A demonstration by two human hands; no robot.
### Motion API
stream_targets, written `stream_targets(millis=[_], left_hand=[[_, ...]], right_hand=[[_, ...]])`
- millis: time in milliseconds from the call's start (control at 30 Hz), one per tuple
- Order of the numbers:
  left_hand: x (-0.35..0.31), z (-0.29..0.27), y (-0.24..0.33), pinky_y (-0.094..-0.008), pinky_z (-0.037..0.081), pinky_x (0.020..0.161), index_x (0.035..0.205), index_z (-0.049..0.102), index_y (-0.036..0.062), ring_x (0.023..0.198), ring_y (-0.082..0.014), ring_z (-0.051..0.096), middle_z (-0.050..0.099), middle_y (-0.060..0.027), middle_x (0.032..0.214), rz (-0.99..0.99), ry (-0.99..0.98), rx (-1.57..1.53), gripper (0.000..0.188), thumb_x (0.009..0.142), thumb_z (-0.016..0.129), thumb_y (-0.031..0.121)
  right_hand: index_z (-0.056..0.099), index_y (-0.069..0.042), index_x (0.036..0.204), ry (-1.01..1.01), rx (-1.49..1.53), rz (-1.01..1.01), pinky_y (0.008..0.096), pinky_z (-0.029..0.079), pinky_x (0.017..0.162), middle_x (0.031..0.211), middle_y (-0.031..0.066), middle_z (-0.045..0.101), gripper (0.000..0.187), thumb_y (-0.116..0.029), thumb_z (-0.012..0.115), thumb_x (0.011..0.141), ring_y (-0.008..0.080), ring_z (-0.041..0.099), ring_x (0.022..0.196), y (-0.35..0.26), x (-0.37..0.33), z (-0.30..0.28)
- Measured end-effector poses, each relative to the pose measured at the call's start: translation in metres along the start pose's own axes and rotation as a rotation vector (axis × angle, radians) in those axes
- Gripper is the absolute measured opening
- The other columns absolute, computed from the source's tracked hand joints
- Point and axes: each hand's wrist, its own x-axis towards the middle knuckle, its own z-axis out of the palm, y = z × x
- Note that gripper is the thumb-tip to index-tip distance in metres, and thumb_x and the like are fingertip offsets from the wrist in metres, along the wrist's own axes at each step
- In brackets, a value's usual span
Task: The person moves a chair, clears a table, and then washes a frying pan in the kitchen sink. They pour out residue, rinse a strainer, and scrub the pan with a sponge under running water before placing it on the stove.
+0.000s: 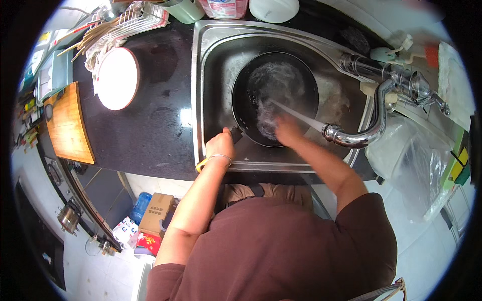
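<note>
A round black pan [307, 95] rests in the stainless steel sink [199, 100]. My left hand [220, 146] is closed around the pan's dark handle [236, 133] at the sink's near left edge, and a yellow end [201, 165] sticks out below my fist. Inside the pan's near right side is my right hand [287, 130], smeared by motion, so its fingers and anything in them cannot be made out. From the curved chrome faucet [351, 139] on the right, a stream of water [296, 114] runs into the pan, where the water swirls and foams.
On the dark counter [155, 115] left of the sink lie a round white plate [117, 79] and a wooden cutting board [72, 125]. Chopsticks [100, 36] and a wire rack [143, 20] stand behind. A white bowl [274, 10] sits beyond the sink; a clear plastic bag [406, 165] hangs at right.
</note>
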Motion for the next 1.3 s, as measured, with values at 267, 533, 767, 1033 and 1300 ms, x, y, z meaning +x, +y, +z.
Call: stream_targets(millis=[267, 533, 767, 1033, 1300], left_hand=[[0.003, -0.001, -0.001, -0.0414, 0.05, 0.074, 0.096, 0.052, 0.0047, 0.086, -0.033, 0.063, 0.064, -0.0189, 0.088, -0.041, -0.011, 0.03, 0.024, 0.072, 0.056, 0.009], [0.001, -0.004, 0.001, -0.0416, 0.05, 0.074, 0.095, 0.053, 0.0059, 0.086, -0.0327, 0.063, 0.064, -0.0178, 0.087, -0.031, -0.012, 0.006, 0.026, 0.07, 0.059, 0.008], [0.003, -0.002, -0.002, -0.0414, 0.051, 0.071, 0.096, 0.052, 0.004, 0.082, -0.0326, 0.064, 0.065, -0.0178, 0.085, 0.015, 0.022, 0.084, 0.017, 0.081, 0.048, 0.009], [0.003, -0.004, 0.0, -0.0417, 0.05, 0.073, 0.097, 0.054, 0.0037, 0.083, -0.0337, 0.063, 0.064, -0.0193, 0.085, -0.028, 0.042, 0.064, 0.022, 0.076, 0.051, 0.008], [0.005, 0.0, -0.002, -0.0407, 0.051, 0.072, 0.094, 0.053, 0.003, 0.082, -0.0323, 0.064, 0.065, -0.0187, 0.085, -0.023, 0.052, 0.064, 0.02, 0.076, 0.052, 0.009]], right_hand=[[0.058, -0.004, 0.107, 0.171, 0.946, 0.169, 0.0373, 0.042, 0.086, 0.104, 0.0172, 0.056, 0.028, -0.017, 0.053, 0.083, 0.0331, 0.053, 0.099, -0.121, 0.021, -0.045], [0.062, -0.009, 0.104, -0.25, 0.28, 0.095, 0.0404, 0.039, 0.091, 0.114, 0.0154, 0.053, 0.031, -0.008, 0.054, 0.074, 0.0313, 0.048, 0.109, 0.03, -0.046, -0.09], [0.062, -0.004, 0.1, 0.227, -0.234, -0.325, 0.0466, 0.033, 0.096, 0.126, 0.014, 0.045, 0.026, -0.011, 0.052, 0.077, 0.0286, 0.039, 0.119, 0.1, 0.097, -0.109], [0.06, -0.003, 0.09, 0.455, 0.291, -0.685, 0.0401, 0.042, 0.088, 0.113, 0.0156, 0.051, 0.018, -0.007, 0.056, 0.073, 0.0333, 0.049, 0.105, -0.047, 0.175, -0.073], [0.058, -0.006, 0.108, -0.187, 0.686, -0.201, 0.0367, 0.042, 0.088, 0.105, 0.0164, 0.054, 0.03, -0.01, 0.057, 0.079, 0.0299, 0.051, 0.103, -0.05, 0.026, -0.036]])
